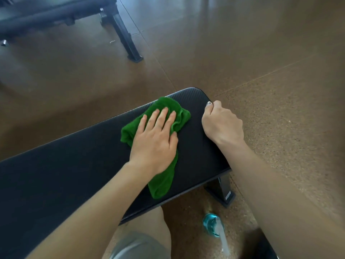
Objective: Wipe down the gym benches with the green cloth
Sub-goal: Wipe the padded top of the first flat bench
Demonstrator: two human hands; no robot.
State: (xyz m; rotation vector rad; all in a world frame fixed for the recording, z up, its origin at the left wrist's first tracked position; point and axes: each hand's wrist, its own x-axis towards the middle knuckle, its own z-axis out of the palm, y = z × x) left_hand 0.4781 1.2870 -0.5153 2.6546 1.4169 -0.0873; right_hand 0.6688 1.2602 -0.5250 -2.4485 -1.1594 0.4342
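Left hand (155,141), flat and open, is pressing green cloth (162,176) near the bench (65,174) end edge, right hand (222,124) is clenching that edge; second bench (46,14) likely pending.

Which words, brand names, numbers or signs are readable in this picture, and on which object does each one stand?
No text can be read.
Small pale sticker on the foot of the bench leg: too small and blurred to read.
Blue spray bottle on the floor: no readable label.
Green cloth, under the left hand: no print visible.
Black bench, its end gripped by the right hand: no visible logo.
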